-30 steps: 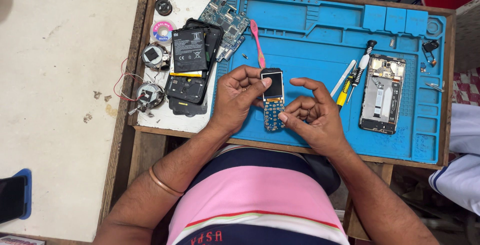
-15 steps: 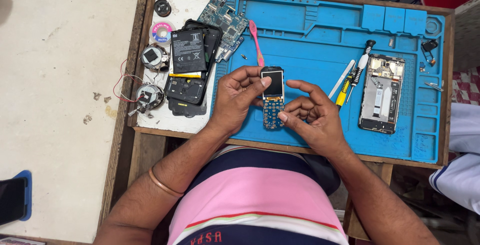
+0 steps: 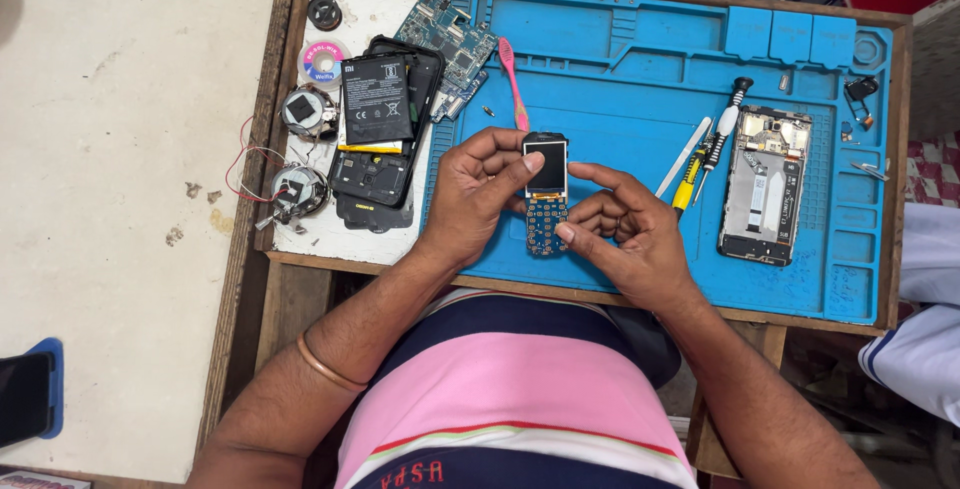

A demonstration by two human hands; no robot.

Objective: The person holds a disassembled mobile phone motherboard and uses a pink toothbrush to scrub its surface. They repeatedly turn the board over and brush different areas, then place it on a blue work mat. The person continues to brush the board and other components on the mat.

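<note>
Head view: I see both hands, left [image 3: 478, 192] and right [image 3: 628, 231], clamped on the phone board [image 3: 546, 195] above the mat [image 3: 640, 59]; inspection step, I judge; next needs a steady grip.

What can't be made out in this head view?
- Underside of the small phone board: faces the blue mat.
- Left hand fingertips: partly behind the board.
- Right hand palm: turned away.
- Dismantled phone parts: too small to tell.

Bare blue mat [image 3: 620, 69] lies open above my hands, hemmed by the pink brush [image 3: 511, 79] leftward and screwdrivers [image 3: 712, 149] to my right.
</note>
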